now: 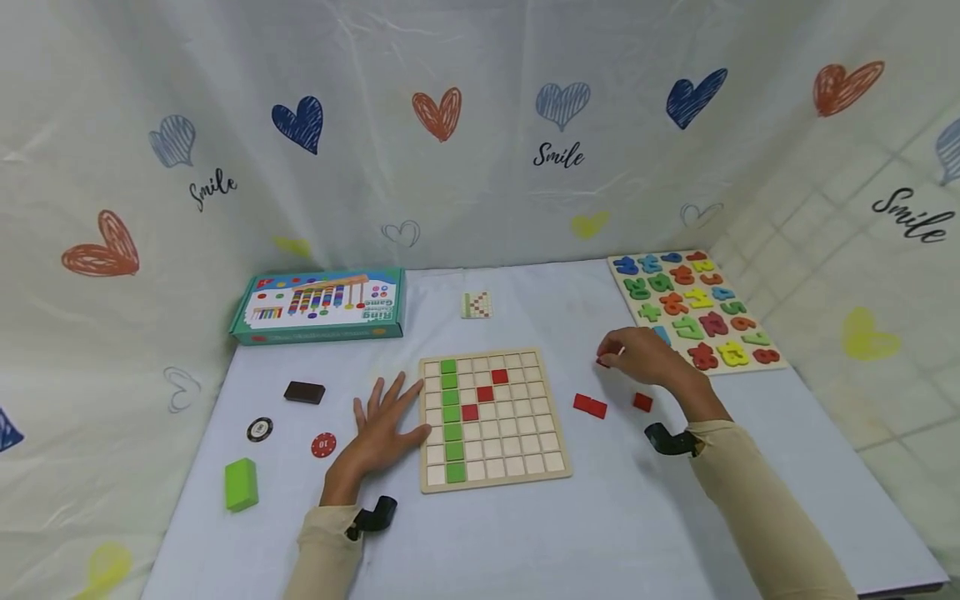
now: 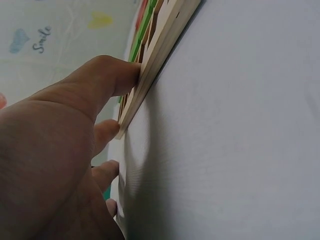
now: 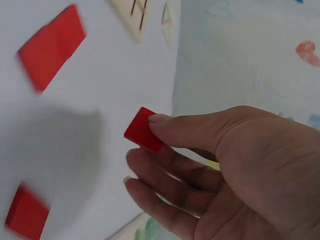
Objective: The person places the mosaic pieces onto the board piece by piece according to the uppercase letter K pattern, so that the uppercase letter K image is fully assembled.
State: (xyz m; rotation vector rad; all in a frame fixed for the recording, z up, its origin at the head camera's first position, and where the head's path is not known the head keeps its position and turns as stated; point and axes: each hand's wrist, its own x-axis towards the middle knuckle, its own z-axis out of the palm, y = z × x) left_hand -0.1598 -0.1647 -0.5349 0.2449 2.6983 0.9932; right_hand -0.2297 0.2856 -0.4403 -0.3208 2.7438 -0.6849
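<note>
A wooden grid board point(image 1: 517, 477) lies mid-table, with a column of green tiles point(image 1: 452, 432) near its left side and a diagonal of three red tiles point(image 1: 485, 393). My left hand point(image 1: 382, 433) is at the board's left edge, fingers spread; the thumb touches the rim in the left wrist view. My right hand point(image 1: 637, 354) pinches a red square tile point(image 3: 141, 129) between thumb and fingers, right of the board and above the table. Below that hand lie more red tiles: a touching pair point(image 1: 590, 406) and a single loose tile point(image 1: 642, 402).
A puzzle board of coloured numbers point(image 1: 693, 312) sits at the back right. A boxed game point(image 1: 318, 307) and a small pattern card point(image 1: 476, 305) are at the back. On the left lie a dark block point(image 1: 304, 392), a black chip point(image 1: 259, 429), a red chip point(image 1: 324, 445) and a green block point(image 1: 241, 485).
</note>
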